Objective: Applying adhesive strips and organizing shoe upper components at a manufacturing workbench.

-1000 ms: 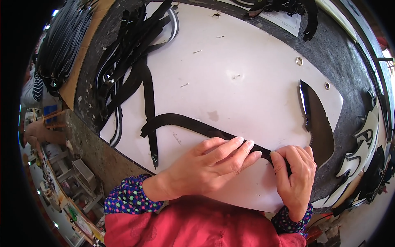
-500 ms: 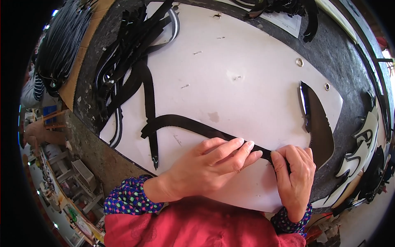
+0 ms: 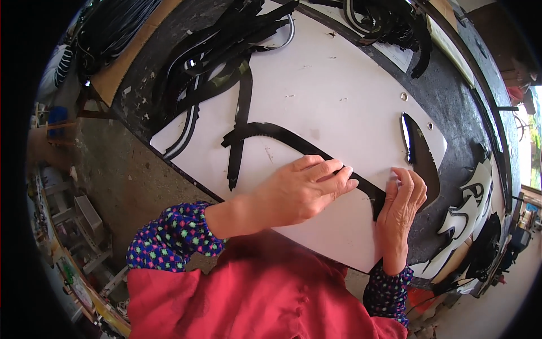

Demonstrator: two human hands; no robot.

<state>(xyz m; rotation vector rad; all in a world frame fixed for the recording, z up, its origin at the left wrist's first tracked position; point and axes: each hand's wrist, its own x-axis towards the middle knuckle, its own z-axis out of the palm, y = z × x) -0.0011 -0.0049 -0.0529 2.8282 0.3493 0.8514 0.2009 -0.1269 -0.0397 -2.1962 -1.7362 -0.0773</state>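
A long black strip (image 3: 280,136) lies on a white board, bent at its left end and running down to the right. My left hand (image 3: 307,189) is closed over its middle, fingertips pressing on the strip. At the strip's right end is my right hand (image 3: 400,209), its side against the black material. Its fingers are curled toward the thumb in a pinch; whatever may be between them is hidden. A second black strip (image 3: 241,107) passes under the bent left end. Just right of my right hand rests a dark curved piece (image 3: 426,164) with a notched edge.
The white board (image 3: 344,124) has metal eyelets along its right side. A heap of black strips (image 3: 226,42) covers its upper left, and another black bundle (image 3: 395,28) sits at the far edge. White and black cut pieces (image 3: 460,220) lie on the dark table at right.
My right hand has shifted from gripping the strip's right end to a raised pinch beside it. The left hand stays on the strip. The whole view has turned and shifted.
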